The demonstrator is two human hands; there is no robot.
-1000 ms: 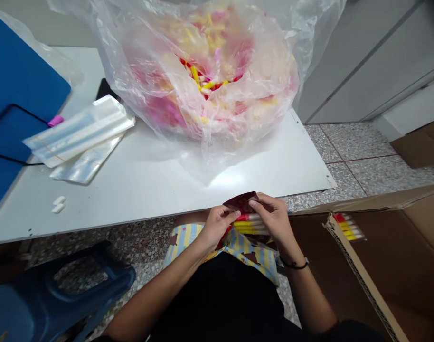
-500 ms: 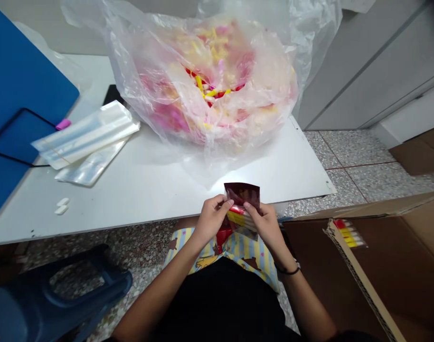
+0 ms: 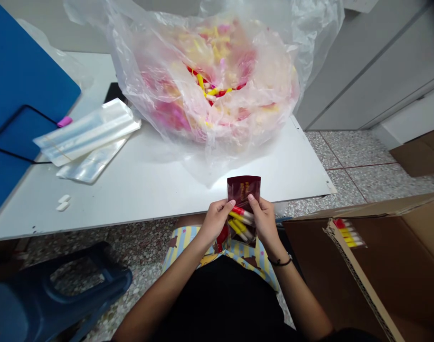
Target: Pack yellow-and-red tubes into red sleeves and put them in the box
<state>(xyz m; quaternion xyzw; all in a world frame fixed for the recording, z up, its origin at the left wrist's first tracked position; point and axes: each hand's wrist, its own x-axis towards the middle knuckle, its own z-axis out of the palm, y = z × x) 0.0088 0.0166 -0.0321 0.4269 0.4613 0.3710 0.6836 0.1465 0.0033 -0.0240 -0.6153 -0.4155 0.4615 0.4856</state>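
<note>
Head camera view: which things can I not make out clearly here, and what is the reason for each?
In the head view:
- Lettering on the dark red packet: too small to read.
- Some fingertips of the left hand and right hand: hidden behind the packet.
- Most contents of the large plastic bag: blurred by its cloudy film.
- Dark object: partly covered by clear sleeves.
- Cardboard box: cut off by the picture edges.

packet: clear, maroon top | sticks: red-white, yellow-white, slanted inside | between left hand, right hand
</note>
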